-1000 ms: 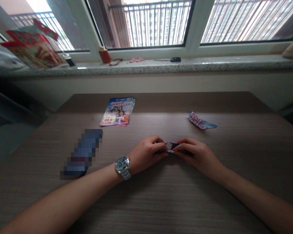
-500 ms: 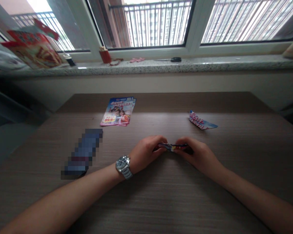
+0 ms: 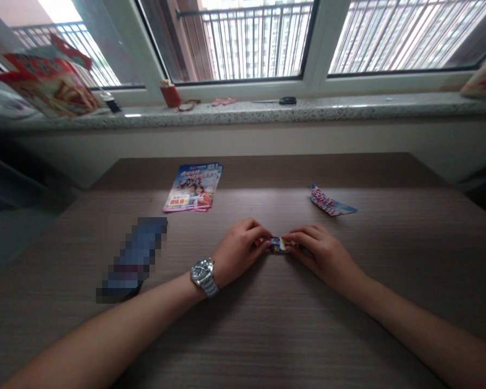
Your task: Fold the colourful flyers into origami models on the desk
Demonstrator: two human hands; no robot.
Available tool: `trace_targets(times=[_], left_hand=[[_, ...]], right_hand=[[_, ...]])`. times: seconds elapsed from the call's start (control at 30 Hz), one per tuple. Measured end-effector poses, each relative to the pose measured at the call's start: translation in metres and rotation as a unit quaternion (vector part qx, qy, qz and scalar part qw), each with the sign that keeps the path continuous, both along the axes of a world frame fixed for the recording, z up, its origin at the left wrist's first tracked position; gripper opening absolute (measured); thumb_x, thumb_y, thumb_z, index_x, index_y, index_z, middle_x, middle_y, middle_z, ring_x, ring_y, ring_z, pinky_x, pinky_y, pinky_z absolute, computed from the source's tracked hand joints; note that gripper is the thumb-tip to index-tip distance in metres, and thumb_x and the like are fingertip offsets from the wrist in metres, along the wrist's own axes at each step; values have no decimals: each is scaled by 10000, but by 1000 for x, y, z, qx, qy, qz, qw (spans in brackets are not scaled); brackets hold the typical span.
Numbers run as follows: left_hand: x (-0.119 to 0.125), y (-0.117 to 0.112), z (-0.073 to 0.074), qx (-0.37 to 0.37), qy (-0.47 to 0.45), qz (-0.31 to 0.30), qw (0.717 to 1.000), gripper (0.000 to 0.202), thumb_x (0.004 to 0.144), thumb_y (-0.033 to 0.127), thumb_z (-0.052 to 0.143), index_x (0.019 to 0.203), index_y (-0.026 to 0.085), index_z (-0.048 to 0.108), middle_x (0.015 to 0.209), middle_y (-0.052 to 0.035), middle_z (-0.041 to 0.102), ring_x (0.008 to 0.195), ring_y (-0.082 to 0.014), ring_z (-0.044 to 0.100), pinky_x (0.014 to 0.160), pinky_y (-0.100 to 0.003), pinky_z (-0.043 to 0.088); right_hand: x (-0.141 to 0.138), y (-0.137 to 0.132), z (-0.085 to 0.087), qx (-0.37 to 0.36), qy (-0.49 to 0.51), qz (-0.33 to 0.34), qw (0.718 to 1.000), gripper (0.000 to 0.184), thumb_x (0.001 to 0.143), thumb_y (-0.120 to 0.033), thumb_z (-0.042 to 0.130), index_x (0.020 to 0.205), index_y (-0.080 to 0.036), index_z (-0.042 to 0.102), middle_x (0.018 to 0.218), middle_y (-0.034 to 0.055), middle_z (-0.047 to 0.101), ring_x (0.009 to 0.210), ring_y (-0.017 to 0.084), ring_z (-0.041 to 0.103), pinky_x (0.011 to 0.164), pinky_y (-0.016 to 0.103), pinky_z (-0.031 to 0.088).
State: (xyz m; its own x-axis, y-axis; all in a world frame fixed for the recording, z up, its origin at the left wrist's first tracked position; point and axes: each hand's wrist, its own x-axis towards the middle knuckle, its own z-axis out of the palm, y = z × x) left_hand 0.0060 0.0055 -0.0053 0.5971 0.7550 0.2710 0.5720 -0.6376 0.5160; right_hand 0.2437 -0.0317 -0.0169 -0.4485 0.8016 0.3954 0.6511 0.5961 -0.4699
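Observation:
Between my hands, low over the table, is a narrow folded piece of printed paper (image 3: 277, 245), blue with a yellow patch. My left hand (image 3: 241, 249) pinches its left end, with a metal watch (image 3: 202, 271) on that wrist. At the right end, the fingers of my right hand (image 3: 322, 253) are closed on the same paper, and both hands cover its ends. Beyond my right hand lies a folded paper piece (image 3: 330, 203) with a pointed tip. A small stack of flyers (image 3: 193, 188) rests farther back on the left.
A blurred-out dark phone-like object (image 3: 135, 258) lies on the wooden table (image 3: 243, 335) beside my left forearm. On the stone sill (image 3: 243, 112) stand a red food bag (image 3: 56, 86), a small red container (image 3: 170, 95) and what looks like scissors with dark handles (image 3: 287, 101).
The folded paper has tilted, so more of its blue printed face shows between my fingers. My hands stay at its two ends. The whole view has shifted slightly.

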Motion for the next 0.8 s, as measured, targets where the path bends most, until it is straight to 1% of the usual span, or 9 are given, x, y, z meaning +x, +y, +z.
trace_targets(times=[0.13,0.23,0.3,0.37,0.47,0.53,0.6,0.7,0.8], left_hand=[[1,0,-1,-4,5,4,1000,134,934,265,641,1033,202,704,987,-61,628,922,-193,585,838,-333,485],[1,0,-2,3,3,-1,1000,112,934,257,639,1002,201,708,973,-56,623,896,-182,583,817,-316,486],[0,0,-3,13,1,-4,1000,90,926,254,650,958,196,711,961,-53,624,884,-178,584,809,-310,487],[0,1,-5,23,1,-6,1000,85,922,257,657,934,191,710,958,-53,629,878,-175,587,806,-306,491],[-1,2,-7,41,15,-7,999,108,937,277,643,934,193,710,972,-53,637,897,-177,591,815,-305,496],[-1,2,-6,61,35,-10,997,139,956,301,618,941,199,711,979,-51,643,905,-180,593,818,-307,500],[-2,1,-3,90,70,-23,993,169,977,315,584,969,204,711,984,-49,652,903,-184,598,816,-313,508],[-4,-4,4,139,139,-51,979,182,994,290,550,1075,195,683,1016,-57,666,917,-199,615,833,-339,528],[-4,-10,7,165,178,-99,965,249,1022,240,480,1223,175,612,1141,-83,665,1012,-210,634,894,-354,545]], right_hand=[[0,1,1,25,-41,0,999,201,980,-229,548,1134,-207,676,1070,110,690,990,249,626,850,417,532],[0,0,2,44,-73,7,996,227,990,-245,534,1160,-199,678,1094,110,703,1012,256,635,869,429,539],[-1,-3,2,61,-99,16,993,264,994,-254,528,1209,-183,665,1172,117,705,1070,268,637,923,450,532],[-3,-7,2,74,-129,33,988,327,996,-258,521,1284,-149,631,1291,134,672,1155,283,624,996,473,510],[-5,-12,2,67,-164,53,983,423,995,-281,517,1373,-99,566,1409,158,598,1246,292,594,1061,470,488],[-6,-14,2,55,-174,53,982,447,996,-300,513,1398,-108,547,1433,151,577,1280,281,577,1085,457,477],[-5,-13,2,46,-175,51,982,448,999,-311,505,1410,-135,543,1445,134,569,1300,265,564,1109,448,458],[-2,-10,1,41,-175,51,982,460,1001,-325,499,1426,-153,531,1462,120,552,1328,258,538,1132,455,434],[2,-6,1,41,-170,46,984,482,992,-331,513,1436,-145,521,1462,127,550,1344,263,521,1143,464,421]])
